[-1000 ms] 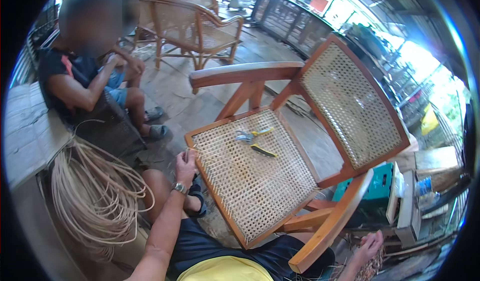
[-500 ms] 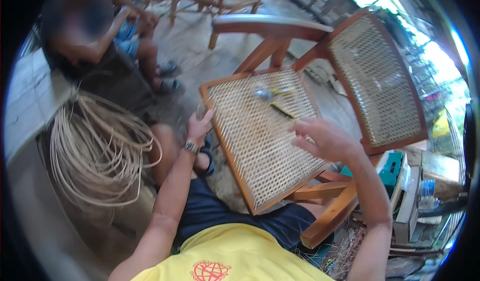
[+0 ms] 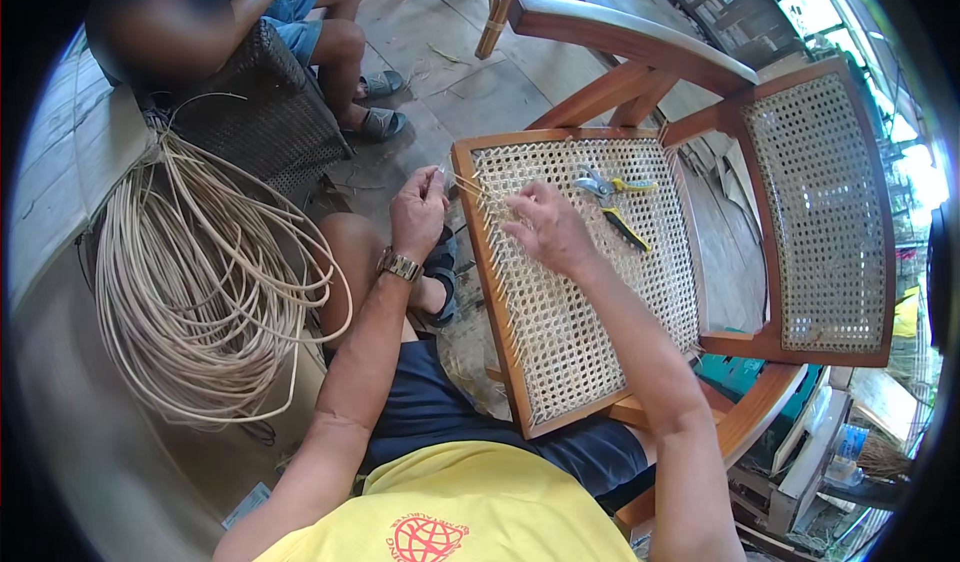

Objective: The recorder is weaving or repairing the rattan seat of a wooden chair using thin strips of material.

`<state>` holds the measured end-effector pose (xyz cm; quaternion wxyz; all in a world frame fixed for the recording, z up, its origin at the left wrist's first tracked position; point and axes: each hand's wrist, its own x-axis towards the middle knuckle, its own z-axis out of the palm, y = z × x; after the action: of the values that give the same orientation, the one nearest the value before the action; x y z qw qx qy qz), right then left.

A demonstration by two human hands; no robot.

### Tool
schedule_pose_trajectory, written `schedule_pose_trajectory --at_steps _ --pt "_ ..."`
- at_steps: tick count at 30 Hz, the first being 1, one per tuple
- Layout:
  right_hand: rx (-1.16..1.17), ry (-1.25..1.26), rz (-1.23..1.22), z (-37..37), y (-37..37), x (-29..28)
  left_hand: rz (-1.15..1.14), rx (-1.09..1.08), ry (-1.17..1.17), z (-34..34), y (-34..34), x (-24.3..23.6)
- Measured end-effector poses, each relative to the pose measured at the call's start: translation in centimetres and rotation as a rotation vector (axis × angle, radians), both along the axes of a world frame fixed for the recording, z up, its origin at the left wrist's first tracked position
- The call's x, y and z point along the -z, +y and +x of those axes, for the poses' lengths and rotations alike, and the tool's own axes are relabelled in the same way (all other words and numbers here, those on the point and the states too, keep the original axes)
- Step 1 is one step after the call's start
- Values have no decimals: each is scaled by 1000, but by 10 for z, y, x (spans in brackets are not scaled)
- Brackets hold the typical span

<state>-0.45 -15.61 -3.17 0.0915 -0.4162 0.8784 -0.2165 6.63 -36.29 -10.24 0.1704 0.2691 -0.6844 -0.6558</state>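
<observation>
A wooden armchair with a woven cane seat (image 3: 590, 312) stands tilted before me. At the seat's far left corner, my left hand (image 3: 418, 214) is closed, its thumb and fingertips pinching a thin pale cane strand (image 3: 466, 184) beside the wooden frame. Just over the weave, my right hand (image 3: 552, 230) has its fingers curled near that strand; what lies between them is too small to make out. Cane ends line the frame's left side. Pliers with yellow grips (image 3: 600, 185) rest on the seat, with a black-and-yellow handled tool (image 3: 626, 230) close by.
A big coil of cane (image 3: 200, 292) hangs at the left from a pale ledge (image 3: 60, 172). Another person (image 3: 340, 52) sits at the far left, by a dark woven seat (image 3: 270, 112). The chair's cane back (image 3: 825, 212) rises at right. Another chair (image 3: 500, 2) stands behind.
My right hand has moved left and away from me across the seat. My left hand has shifted up to the far left corner, now pinching a strand. The view has shifted.
</observation>
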Motion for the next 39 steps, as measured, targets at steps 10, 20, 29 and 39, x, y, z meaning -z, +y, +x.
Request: schedule_pose_trajectory --at_steps 10,20,29,39 --pt "367 -609 -516 6 -15 21 -374 277 -146 9 -4 -39" --pt "573 -858 -468 -28 -13 22 -819 636 -550 -9 12 -74" --pt "558 -789 -198 -37 -5 17 -1148 705 -602 -22 26 -113" --pt "573 -583 -159 -41 5 34 -1238 716 -475 -36 52 -102"
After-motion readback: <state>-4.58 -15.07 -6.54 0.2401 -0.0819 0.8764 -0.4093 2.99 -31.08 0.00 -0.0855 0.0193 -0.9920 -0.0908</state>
